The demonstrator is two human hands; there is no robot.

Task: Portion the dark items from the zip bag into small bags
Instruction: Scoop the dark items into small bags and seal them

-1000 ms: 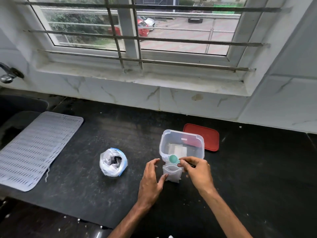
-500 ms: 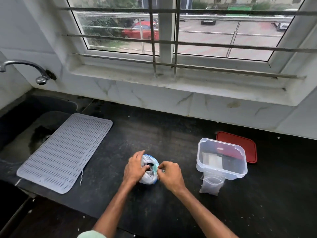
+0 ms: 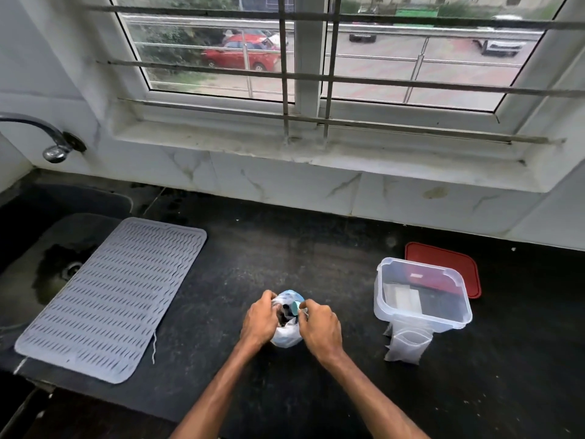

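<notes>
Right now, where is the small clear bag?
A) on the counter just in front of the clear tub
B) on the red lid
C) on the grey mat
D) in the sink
A: the small bag stands on the dark counter just in front of the clear tub, apart from the red lid and far from the grey mat.

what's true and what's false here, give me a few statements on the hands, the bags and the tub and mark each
1. The left hand grips the zip bag. True.
2. The right hand holds a teal scoop at the bag's mouth. True.
3. The red lid sits on the clear tub. False: it lies on the counter behind the open tub.
4. The grey mat lies right of the tub. False: it lies far left of it.
5. A small bag stands in front of the tub. True.
</notes>
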